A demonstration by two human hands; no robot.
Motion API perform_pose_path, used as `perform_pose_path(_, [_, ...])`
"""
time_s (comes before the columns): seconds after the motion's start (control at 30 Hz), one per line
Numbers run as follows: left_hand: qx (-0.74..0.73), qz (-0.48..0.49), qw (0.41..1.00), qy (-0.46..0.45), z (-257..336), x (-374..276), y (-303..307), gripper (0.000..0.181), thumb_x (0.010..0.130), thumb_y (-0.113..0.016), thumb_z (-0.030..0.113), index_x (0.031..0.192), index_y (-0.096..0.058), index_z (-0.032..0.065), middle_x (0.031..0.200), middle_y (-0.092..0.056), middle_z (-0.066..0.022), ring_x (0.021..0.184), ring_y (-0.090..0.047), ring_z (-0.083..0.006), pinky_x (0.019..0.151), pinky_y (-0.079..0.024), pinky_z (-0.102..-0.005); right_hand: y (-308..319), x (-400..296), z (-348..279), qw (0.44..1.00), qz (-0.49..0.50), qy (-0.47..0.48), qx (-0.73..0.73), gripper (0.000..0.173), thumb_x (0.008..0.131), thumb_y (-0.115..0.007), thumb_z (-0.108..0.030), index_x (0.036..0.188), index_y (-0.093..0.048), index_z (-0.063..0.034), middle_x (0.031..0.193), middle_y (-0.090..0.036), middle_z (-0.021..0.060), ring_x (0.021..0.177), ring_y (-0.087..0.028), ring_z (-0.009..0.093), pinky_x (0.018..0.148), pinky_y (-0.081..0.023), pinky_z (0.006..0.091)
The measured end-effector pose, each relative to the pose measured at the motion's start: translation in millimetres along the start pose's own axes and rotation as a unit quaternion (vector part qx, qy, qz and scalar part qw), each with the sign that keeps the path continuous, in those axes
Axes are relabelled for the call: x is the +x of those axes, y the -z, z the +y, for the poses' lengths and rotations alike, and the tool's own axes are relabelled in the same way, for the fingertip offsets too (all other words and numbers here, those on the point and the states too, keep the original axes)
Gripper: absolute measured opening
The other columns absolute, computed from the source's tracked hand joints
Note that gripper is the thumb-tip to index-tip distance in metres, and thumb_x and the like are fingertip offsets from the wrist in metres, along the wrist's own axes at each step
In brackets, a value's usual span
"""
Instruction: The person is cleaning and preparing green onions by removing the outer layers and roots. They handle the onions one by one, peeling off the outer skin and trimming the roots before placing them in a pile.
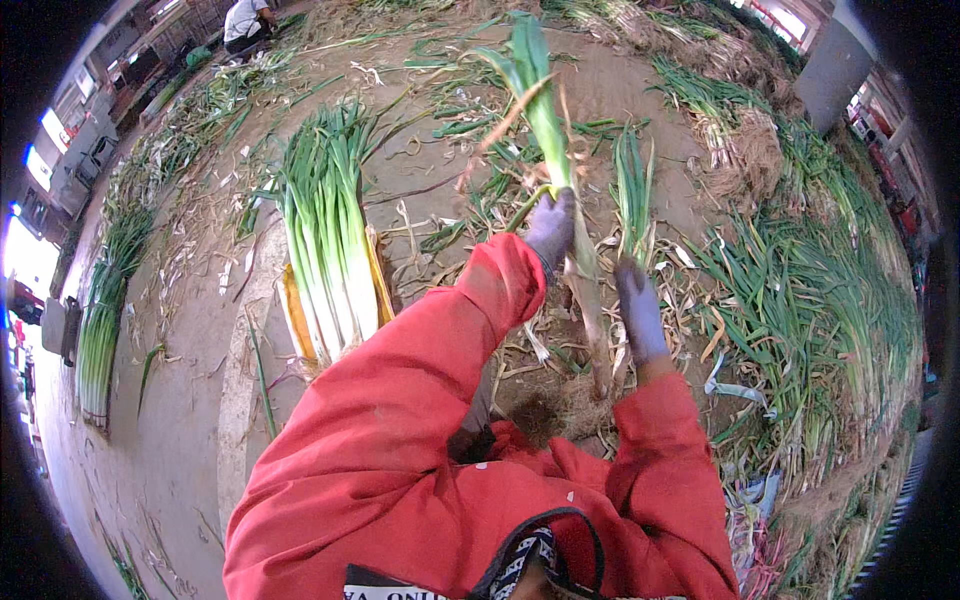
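My left hand (551,225), in a pale purple glove with a dirty palm side, grips a large Welsh onion (553,146) around its middle. Its green leaves point away from me, and dry brown outer leaves hang off it. The lower stalk and roots reach down toward my knees. My right hand (641,311), gloved alike, is at the lower end of a smaller green onion (634,184), right of the large one. Blur and the hand's angle hide whether its fingers are closed on it. To the left, a bundle of cleaned onions (330,247) rests on a yellow holder (298,315).
Uncleaned onions (795,315) with roots lie heaped along the right. Peeled leaves (465,187) litter the floor ahead. A tied onion bundle (105,330) lies far left. Another person (247,26) crouches at the far upper left. A grey pillar (832,75) stands upper right.
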State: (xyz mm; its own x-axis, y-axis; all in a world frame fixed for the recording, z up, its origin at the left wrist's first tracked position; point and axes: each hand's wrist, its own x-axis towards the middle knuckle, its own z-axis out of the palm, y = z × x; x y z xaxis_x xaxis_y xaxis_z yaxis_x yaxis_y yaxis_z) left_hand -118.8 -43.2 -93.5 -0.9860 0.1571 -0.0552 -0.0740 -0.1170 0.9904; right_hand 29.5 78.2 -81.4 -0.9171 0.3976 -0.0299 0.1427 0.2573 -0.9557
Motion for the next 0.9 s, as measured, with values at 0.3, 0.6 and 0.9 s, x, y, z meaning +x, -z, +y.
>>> perform_pose_path(0.3, [-0.011,0.013,1.000,0.007,13,-44,-12,0.061,0.090,-0.046,0.043,0.125,-0.036,-0.0064,0.107,-0.055,-0.0219,0.098,-0.054,-0.0287,0.086,-0.042,-0.0358,-63,101,-41,0.991,0.089,0.095,-0.035,0.049,0.087,-0.049,-0.044,0.103,-0.059,0.0007,0.096,-0.062,0.0176,0.083,-0.058,0.026,0.077,-0.044,0.0352])
perform_pose_path(0.6, [-0.356,0.000,0.933,0.047,-17,48,49,0.047,0.087,-0.053,0.048,0.105,-0.050,0.0047,0.075,-0.055,-0.0079,0.062,-0.054,-0.0197,0.051,-0.043,-0.0353,-13,8,49,0.994,0.051,0.041,0.091,0.028,0.089,-0.052,-0.025,0.101,-0.058,0.0004,0.090,-0.060,0.0066,0.075,-0.056,0.018,0.068,-0.045,0.0278])
perform_pose_path(0.9, [0.013,0.141,0.990,-0.004,-6,35,30,0.062,0.088,-0.041,0.054,0.115,-0.046,-0.0012,0.082,-0.055,-0.0168,0.073,-0.056,-0.0258,0.068,-0.046,-0.0378,60,2,103,0.993,0.041,-0.047,-0.096,0.054,0.089,-0.053,-0.033,0.130,-0.039,-0.0012,0.130,-0.044,0.0205,0.110,-0.051,0.026,0.089,-0.042,0.0350])
